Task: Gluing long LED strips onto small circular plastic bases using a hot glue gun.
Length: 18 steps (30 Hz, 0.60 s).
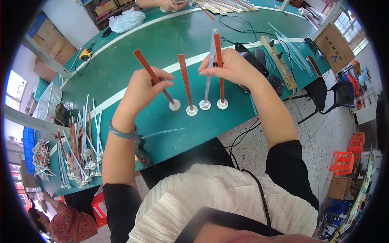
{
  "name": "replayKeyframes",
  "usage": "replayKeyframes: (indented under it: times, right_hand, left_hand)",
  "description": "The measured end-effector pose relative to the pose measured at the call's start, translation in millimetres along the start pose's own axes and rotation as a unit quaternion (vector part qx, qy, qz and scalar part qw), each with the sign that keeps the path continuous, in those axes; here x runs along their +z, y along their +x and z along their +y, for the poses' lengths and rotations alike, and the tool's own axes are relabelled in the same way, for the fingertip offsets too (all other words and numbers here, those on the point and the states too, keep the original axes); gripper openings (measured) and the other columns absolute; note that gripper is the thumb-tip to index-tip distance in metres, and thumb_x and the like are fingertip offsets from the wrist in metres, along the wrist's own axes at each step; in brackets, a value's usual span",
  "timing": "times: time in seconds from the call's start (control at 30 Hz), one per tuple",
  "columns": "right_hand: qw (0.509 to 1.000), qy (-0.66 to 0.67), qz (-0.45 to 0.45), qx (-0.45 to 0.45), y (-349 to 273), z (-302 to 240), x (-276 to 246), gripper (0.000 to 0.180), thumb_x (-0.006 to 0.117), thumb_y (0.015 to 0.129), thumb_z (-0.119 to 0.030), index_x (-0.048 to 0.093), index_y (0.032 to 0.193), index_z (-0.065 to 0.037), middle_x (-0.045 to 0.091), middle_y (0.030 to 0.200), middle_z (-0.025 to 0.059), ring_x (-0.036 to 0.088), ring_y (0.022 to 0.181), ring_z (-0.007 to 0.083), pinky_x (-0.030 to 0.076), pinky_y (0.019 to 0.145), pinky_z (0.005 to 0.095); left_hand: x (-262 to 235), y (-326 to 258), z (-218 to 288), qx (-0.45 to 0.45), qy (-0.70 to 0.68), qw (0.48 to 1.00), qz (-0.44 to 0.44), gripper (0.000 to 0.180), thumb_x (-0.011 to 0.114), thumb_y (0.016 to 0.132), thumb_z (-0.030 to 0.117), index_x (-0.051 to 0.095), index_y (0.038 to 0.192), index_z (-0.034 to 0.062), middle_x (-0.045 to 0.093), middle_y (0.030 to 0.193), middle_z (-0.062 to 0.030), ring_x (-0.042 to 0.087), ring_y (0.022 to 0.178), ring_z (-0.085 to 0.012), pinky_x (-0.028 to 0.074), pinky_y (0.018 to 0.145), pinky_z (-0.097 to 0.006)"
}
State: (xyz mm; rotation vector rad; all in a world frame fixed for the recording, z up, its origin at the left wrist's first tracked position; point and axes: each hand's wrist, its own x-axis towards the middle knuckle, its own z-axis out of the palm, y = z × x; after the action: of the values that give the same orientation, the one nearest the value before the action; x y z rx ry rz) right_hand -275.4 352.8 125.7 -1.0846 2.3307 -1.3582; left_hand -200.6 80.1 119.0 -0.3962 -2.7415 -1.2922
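Fingers of the left hand (144, 87) pinch a tilted red-brown strip (153, 75) whose round white foot (174, 105) rests on the green table (121, 65), seemingly steadying it so it stands like its neighbours. Right hand (231, 67) is closed on a clear strip (209, 69) and another red-brown strip (219, 67) together, keeping both upright on their feet, while a third red-brown strip (185, 83) stands free between the hands. Well to the left, a crowded bundle of similar strips (79, 150) stands on the table's near corner.
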Motion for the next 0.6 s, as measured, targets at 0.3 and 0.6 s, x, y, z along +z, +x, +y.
replayKeyframes:
  times: [0.3, 0.6]
  right_hand:
    - [0.997, -0.052, 0.050, -0.021, 53.5, 23.5, -7.3, 0.020, 0.074, 0.088, -0.023, 0.074, 0.094, -0.003, 0.072, 0.083, 0.0062, 0.065, 0.079, 0.0139, 0.050, 0.075, 0.0286]
    - [0.995, -0.081, 0.049, -0.011, 42.1, 38.1, -10.2, 0.023, 0.077, 0.084, -0.024, 0.074, 0.094, -0.004, 0.069, 0.081, 0.0047, 0.062, 0.077, 0.0139, 0.049, 0.072, 0.0291]
  left_hand:
    - [-15.2, 48.8, -37.3, -0.068, 0.013, 0.998, 0.010, 0.021, 0.076, 0.083, 0.013, 0.076, 0.101, 0.0023, 0.071, 0.077, -0.0063, 0.063, 0.068, -0.0137, 0.051, 0.063, -0.029]
    - [-0.8, 42.1, -47.6, -0.050, 0.001, 0.999, 0.019, 0.028, 0.080, 0.081, 0.017, 0.075, 0.106, 0.0045, 0.067, 0.078, -0.0028, 0.057, 0.067, -0.0089, 0.048, 0.062, -0.027]
